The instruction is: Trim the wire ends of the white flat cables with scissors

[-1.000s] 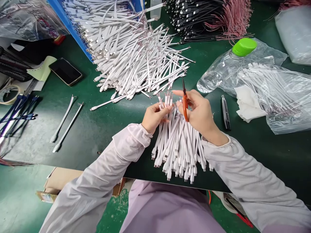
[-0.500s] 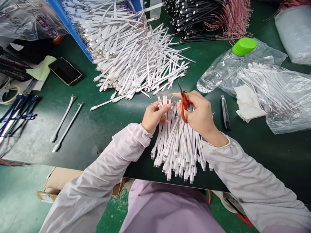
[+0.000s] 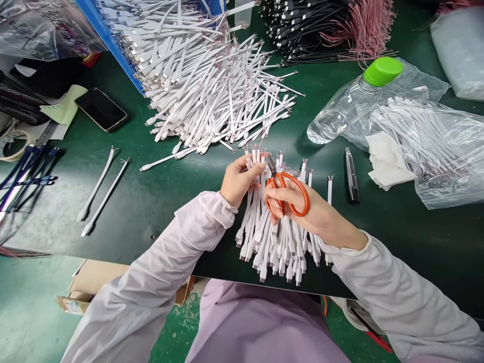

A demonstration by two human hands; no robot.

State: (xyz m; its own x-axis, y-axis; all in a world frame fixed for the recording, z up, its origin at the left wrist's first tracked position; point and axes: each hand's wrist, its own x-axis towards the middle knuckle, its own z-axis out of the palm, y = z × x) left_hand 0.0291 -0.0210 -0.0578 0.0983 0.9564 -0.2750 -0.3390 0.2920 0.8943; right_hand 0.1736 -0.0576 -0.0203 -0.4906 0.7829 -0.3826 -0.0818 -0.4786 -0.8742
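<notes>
My left hand (image 3: 242, 177) is closed on a few white cables, pinching them just below their stripped wire ends. These belong to a spread of short white cables (image 3: 280, 247) lying at the table's front edge, connectors toward me. My right hand (image 3: 302, 201) is closed round orange-handled scissors (image 3: 298, 189). Their dark blades point up and left, close to the wire ends by my left fingertips. Whether the blades touch a wire I cannot tell. A larger heap of white cables (image 3: 204, 85) spills from a blue bin (image 3: 113, 40) beyond my hands.
To the right lie a utility knife (image 3: 351, 176), a crumpled tissue (image 3: 389, 160), a bottle with a green cap (image 3: 340, 111) and a bag of white cables (image 3: 449, 151). Leftward are a phone (image 3: 101, 109) and two separate cables (image 3: 106, 196). Black cables (image 3: 306, 30) lie at the back.
My right hand has come down and turned, so the scissors now lean left toward the wire ends; before, they pointed upward. The left hand has stayed nearly still with its cables.
</notes>
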